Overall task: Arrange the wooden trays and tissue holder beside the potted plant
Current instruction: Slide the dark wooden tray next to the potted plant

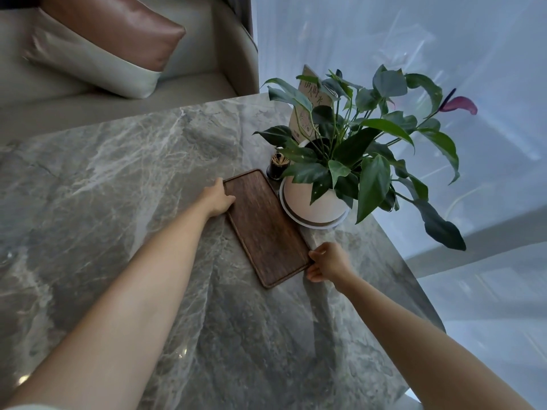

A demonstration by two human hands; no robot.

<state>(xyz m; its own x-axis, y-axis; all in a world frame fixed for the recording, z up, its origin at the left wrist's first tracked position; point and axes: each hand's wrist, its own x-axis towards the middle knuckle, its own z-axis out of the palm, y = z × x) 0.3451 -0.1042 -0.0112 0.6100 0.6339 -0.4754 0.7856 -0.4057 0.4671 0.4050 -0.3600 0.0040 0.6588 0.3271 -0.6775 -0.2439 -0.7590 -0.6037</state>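
Wooden tray (pixel 268 229) flat on counter (pixel 118 173), long axis far-left to near-right, just beside potted plant (pixel 313 199); left hand (pixel 217 199) pinching far-left edge, right hand (pixel 327 261) pinching near-right corner.

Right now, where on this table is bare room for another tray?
Bare marble table spreads left of the wooden tray and toward the camera. Crowded: tray's right side, against the potted plant and toothpick holder.
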